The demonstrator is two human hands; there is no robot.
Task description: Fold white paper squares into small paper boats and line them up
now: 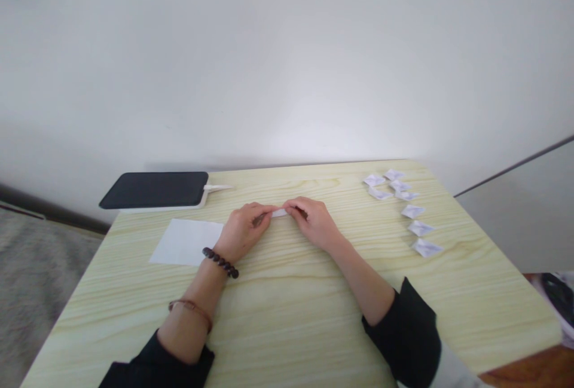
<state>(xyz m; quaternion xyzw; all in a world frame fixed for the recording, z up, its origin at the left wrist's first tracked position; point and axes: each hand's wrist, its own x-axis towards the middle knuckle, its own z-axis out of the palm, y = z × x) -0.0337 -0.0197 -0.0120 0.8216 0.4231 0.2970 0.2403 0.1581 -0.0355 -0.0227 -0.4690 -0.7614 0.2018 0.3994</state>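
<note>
eight small paper boats (427, 249) at right of frame look done; paper strip (278, 213) mid-frame seems partway folded, and the flat sheet (179, 241) left of centre looks unworked, so probably left to do. left hand (244, 228) pinches the strip's left end, right hand (316, 222) its right end, both grips closed on it. long axis runs roughly left-right across frame; ends covered, can't tell which way it points.
</note>
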